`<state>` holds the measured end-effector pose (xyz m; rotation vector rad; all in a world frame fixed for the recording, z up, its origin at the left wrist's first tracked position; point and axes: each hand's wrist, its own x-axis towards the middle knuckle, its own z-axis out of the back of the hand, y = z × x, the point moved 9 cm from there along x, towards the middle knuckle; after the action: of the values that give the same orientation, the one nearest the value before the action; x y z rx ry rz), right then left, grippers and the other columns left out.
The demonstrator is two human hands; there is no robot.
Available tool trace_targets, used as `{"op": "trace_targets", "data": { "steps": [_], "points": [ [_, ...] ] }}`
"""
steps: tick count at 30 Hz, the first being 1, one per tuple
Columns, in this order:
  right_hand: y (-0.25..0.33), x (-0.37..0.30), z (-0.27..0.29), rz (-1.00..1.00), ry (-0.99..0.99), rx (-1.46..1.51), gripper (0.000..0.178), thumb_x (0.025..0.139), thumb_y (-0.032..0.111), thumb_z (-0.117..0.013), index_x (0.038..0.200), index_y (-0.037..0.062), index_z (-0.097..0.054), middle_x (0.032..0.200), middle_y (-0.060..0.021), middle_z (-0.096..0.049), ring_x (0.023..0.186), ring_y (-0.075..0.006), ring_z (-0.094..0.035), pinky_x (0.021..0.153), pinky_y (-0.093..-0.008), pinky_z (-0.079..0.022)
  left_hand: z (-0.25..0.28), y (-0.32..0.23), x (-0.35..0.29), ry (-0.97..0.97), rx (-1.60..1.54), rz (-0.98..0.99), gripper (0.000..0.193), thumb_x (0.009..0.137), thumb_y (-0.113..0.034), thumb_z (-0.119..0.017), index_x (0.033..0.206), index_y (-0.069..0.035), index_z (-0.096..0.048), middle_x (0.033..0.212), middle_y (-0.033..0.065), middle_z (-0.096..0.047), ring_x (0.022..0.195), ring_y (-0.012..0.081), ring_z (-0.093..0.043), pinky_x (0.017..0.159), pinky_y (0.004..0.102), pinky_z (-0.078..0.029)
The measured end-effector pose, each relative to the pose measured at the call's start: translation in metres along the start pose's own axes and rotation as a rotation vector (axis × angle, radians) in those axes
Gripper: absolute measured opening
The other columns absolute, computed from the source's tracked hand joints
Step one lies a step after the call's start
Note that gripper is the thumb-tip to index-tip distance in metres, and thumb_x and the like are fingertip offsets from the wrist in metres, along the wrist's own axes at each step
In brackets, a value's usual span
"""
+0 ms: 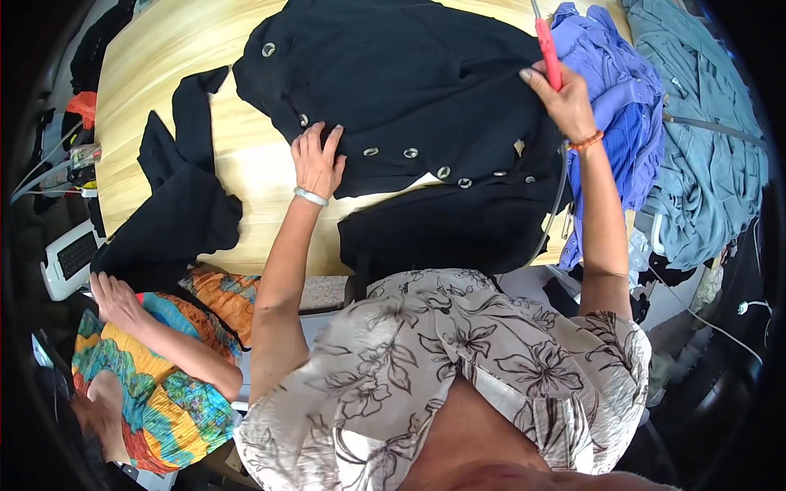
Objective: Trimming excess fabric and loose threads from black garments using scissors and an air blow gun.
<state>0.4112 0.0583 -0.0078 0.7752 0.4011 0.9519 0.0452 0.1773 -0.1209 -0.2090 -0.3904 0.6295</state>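
A black buttoned garment (393, 90) lies spread on the pale wood-grain table (266, 155). Several ringed buttons or eyelets run along its near edge. My left hand (317, 161) rests on the garment's left edge, fingers spread and lying flat, beside one button. At the garment's right side my right hand (567, 105) is closed round the red handle of a slim, wand-like tool (547, 51), held upright with a thin cord or rod rising from its top. The tool's exact kind does not show. A black garment part (450, 229), perhaps a sleeve, lies along the near edge.
Another black garment (184, 200) lies at left. Purple-blue shirts (610, 82) and a grey-blue clothing pile (704, 106) fill the right side. A thin grey hose (560, 192) hangs by my right forearm. A co-worker's hand (115, 300) touches the left black cloth.
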Motion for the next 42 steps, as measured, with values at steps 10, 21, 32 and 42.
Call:
{"op": "trace_targets", "data": {
  "steps": [10,21,32,42],
  "points": [
    [0.052,0.108,0.084,0.207,-0.539,-0.369,0.038,0.077,0.033,-0.075,0.087,-0.0007,-0.062,0.075,-0.0216,-0.066,0.072,-0.0375,-0.066,0.064,-0.0430,-0.051,0.062,-0.028,0.109,-0.315,-0.142,-0.063,0.054,0.066,0.000,-0.068,0.118,-0.011,-0.059,0.113,0.0089,-0.059,0.110,0.0289,-0.054,0.097,0.0416,-0.036],
    [-0.077,0.042,-0.042,-0.208,-0.122,-0.530,0.024,0.080,0.022,-0.067,0.094,0.0038,-0.060,0.088,-0.0235,-0.067,0.086,-0.0403,-0.066,0.076,-0.0489,-0.053,0.050,0.027,0.097,-0.203,-0.196,-0.053,0.050,0.075,0.010,-0.059,0.119,-0.011,-0.066,0.100,0.0096,-0.064,0.095,0.0298,-0.058,0.084,0.0379,-0.047],
    [-0.071,0.028,0.074,-0.097,-0.279,-0.693,0.037,0.079,0.039,-0.066,0.092,0.0050,-0.063,0.083,-0.0221,-0.067,0.079,-0.0402,-0.066,0.072,-0.0496,-0.053,0.105,0.058,0.150,-0.448,-0.401,0.015,0.034,0.081,0.012,-0.052,0.104,-0.005,-0.071,0.093,0.0132,-0.066,0.081,0.0245,-0.066,0.073,0.0300,-0.051],
    [-0.087,-0.069,0.042,-0.031,0.004,-0.903,0.024,0.087,0.025,-0.064,0.098,0.0057,-0.056,0.088,-0.0158,-0.064,0.078,-0.0379,-0.065,0.066,-0.0461,-0.053,0.045,-0.028,0.108,-0.019,-0.030,-0.044,0.040,0.074,-0.010,-0.068,0.115,-0.009,-0.066,0.115,0.0129,-0.055,0.108,0.0322,-0.051,0.088,0.0410,-0.043]
  ]
}}
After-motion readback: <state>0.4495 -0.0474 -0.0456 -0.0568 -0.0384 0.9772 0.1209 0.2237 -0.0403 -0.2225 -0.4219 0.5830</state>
